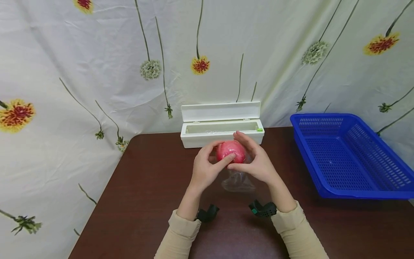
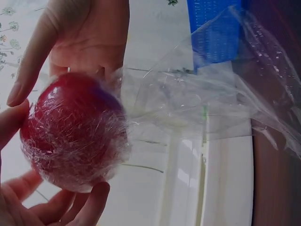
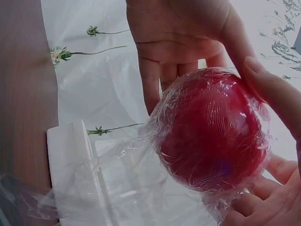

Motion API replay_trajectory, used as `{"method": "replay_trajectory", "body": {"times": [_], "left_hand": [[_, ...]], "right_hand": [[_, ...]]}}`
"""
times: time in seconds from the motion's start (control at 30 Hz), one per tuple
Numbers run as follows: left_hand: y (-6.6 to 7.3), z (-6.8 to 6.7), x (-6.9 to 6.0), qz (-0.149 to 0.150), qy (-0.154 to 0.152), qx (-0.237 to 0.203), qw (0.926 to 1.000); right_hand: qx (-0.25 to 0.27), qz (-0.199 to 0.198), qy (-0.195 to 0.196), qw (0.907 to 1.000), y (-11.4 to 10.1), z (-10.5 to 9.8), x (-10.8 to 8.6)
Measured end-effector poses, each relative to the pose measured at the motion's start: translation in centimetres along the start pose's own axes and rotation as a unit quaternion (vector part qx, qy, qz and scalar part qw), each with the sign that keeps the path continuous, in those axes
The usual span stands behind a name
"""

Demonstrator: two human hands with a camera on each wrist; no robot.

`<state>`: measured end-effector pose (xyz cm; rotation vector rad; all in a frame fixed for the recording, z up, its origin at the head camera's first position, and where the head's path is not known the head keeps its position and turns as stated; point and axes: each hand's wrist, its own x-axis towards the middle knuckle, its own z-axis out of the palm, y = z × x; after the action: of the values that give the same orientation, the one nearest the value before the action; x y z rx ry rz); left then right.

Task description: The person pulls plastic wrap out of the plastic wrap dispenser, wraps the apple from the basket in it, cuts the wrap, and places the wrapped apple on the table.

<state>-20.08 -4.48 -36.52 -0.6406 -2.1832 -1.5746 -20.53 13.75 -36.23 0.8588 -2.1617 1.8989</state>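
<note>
Between both hands, above the table, is a round red fruit, perhaps a pomegranate, wrapped in crinkled cling film. My left hand holds it from the left, its thumb across the near side. From the right, my right hand cups it with thumb and fingers curved around it. Both wrist views show fingers bent against the wrapped fruit. A loose tail of clear film trails below it in the head view. Behind the hands stands a white cling film box, its lid raised.
A blue plastic basket stands on the right side of the dark brown table. A white flowered cloth hangs behind the table. Dark straps are on both wrists.
</note>
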Motion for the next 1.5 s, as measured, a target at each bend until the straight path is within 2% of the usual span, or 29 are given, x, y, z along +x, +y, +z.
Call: {"method": "replay_trajectory", "body": {"times": [0.17,0.3,0.43,0.57,0.73,0.9,0.93,0.97,1.13,1.17,1.2,1.33,1.5], "left_hand": [[0.1,0.1,-0.1,-0.049,0.038,-0.014,0.9980],[0.2,0.3,-0.2,-0.084,0.059,-0.013,0.9947],[0.3,0.7,-0.3,-0.096,0.077,-0.008,0.9923],[0.2,1.1,-0.3,-0.097,0.077,-0.006,0.9922],[-0.1,1.2,-0.3,-0.081,0.054,-0.005,0.9952],[-0.3,0.6,-0.1,-0.068,0.014,-0.002,0.9976],[-0.3,0.5,-0.1,-0.072,0.005,-0.004,0.9974],[0.3,0.2,-0.1,-0.075,-0.004,-0.007,0.9972],[0.2,-0.7,0.0,-0.091,-0.048,-0.025,0.9944],[0.2,-0.9,0.0,-0.088,-0.055,-0.026,0.9942],[-0.4,-1.0,0.0,-0.088,-0.063,-0.028,0.9938],[-0.5,-1.5,0.1,-0.079,-0.086,-0.034,0.9926],[-0.8,-1.7,0.1,-0.066,-0.111,-0.053,0.9902]], "right_hand": [[-0.021,-0.010,0.017,0.9996,-0.2,0.2,-0.1],[-0.030,-0.002,0.027,0.9992,-0.2,0.5,-0.1],[-0.046,0.010,0.028,0.9985,-0.3,1.0,-0.1],[-0.067,0.016,0.019,0.9975,-0.5,1.4,-0.2],[-0.101,0.006,0.032,0.9943,-0.5,1.3,-0.1],[-0.105,0.006,0.034,0.9939,-0.4,0.9,-0.1],[-0.103,0.006,0.033,0.9942,-0.3,0.8,-0.1],[-0.101,0.007,0.032,0.9944,-0.3,0.7,-0.1],[-0.088,0.009,0.031,0.9956,-0.2,0.4,-0.2],[-0.091,0.010,0.032,0.9953,-0.2,0.3,-0.2],[-0.094,0.011,0.033,0.9950,-0.2,0.3,-0.2],[-0.103,0.014,0.030,0.9941,-0.1,0.1,-0.2],[-0.089,0.013,0.018,0.9958,-0.1,-0.2,-0.3]]}}
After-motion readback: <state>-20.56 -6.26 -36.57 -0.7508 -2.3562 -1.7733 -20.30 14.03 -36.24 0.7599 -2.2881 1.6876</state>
